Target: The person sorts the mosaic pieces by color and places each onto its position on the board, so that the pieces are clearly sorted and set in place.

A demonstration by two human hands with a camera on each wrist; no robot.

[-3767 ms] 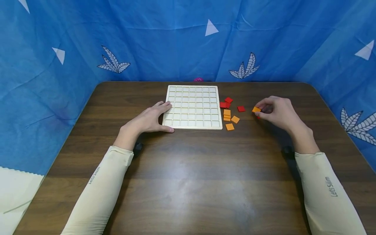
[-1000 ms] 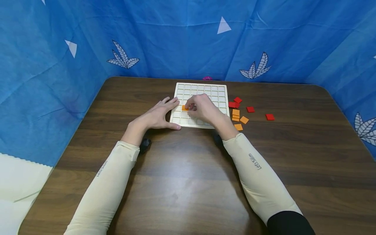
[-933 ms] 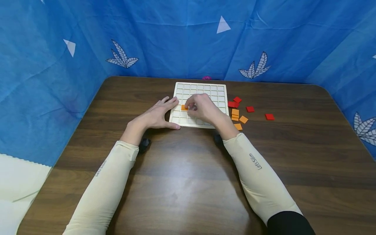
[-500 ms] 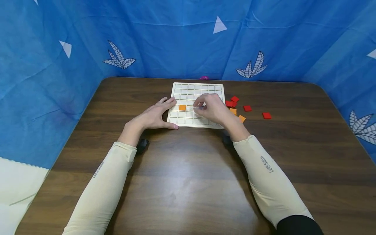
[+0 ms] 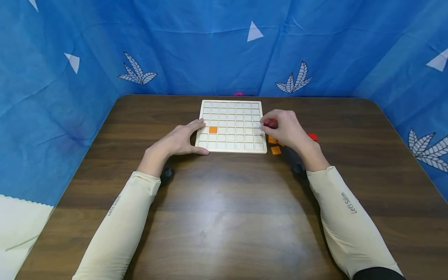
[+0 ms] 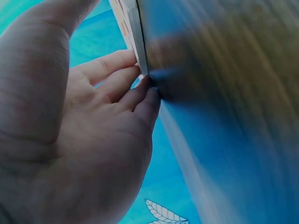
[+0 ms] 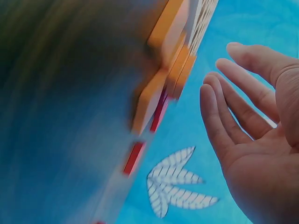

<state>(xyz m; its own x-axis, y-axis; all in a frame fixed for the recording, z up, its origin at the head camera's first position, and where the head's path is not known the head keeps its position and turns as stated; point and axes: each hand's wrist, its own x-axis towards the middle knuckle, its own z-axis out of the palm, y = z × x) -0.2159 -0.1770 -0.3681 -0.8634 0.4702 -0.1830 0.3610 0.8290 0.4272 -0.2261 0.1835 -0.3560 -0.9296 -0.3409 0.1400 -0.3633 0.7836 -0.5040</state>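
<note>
My left hand [image 5: 175, 142] rests at the left side of a white gridded board [image 5: 236, 124], thumb by its near edge. In the left wrist view the fingertips of this hand [image 6: 103, 121] touch the edge of the board [image 6: 134, 32]. One orange square tile [image 5: 213, 129] lies in a cell towards the board's left. My right hand [image 5: 285, 126] hovers by the board's right edge, above loose tiles and partly hiding them. The right wrist view shows that hand [image 7: 257, 121] holding nothing, its fingers apart from the orange tiles [image 7: 149, 100].
Orange tiles [image 5: 276, 150] and red tiles [image 5: 313, 137] lie loose right of the board on the brown wooden table [image 5: 217, 210]. A blue patterned cloth [image 5: 196, 50] hangs behind the table.
The orange tile pinched by my right hand earlier now lies in a board cell, let go. That hand has since moved right, off the board. My left hand stays at the board's left side.
</note>
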